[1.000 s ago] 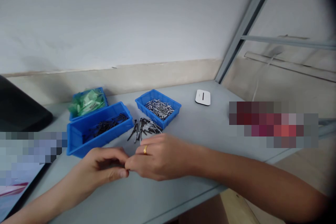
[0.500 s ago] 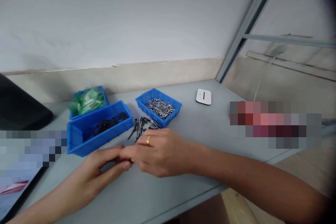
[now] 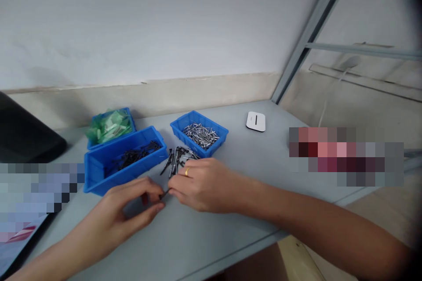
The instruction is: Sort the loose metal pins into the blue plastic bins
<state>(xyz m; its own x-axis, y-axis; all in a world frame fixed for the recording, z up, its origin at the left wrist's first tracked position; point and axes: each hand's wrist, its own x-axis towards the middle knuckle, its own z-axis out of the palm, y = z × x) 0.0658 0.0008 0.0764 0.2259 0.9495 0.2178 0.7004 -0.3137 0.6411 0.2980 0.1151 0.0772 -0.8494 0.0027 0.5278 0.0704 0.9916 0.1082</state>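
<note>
My left hand point(image 3: 121, 210) is closed in a pinch, thumb and index finger around one end of a thin dark pin point(image 3: 164, 193). My right hand point(image 3: 204, 184), a gold ring on one finger, has its fingertips closed at the pin's other end. Just beyond the right hand lies a loose pile of silver and black pins point(image 3: 174, 163). A long blue bin point(image 3: 95, 178) with black pins stands behind my left hand. Silver pins fill the bottom of a second blue bin point(image 3: 216, 147) behind the pile. The right fingertips are partly hidden.
A third blue bin point(image 3: 132, 118) holds green plastic bags point(image 3: 114, 126). A white square device point(image 3: 256, 121) sits farther right on the grey table point(image 3: 231, 241). A dark object point(image 3: 26, 134) and a blurred-out screen are at left. A metal frame post point(image 3: 303, 48) rises at the right.
My hands have drawn slightly apart, the right moving up a little. The dark pin now shows in the gap between the fingertips. The bins have not moved.
</note>
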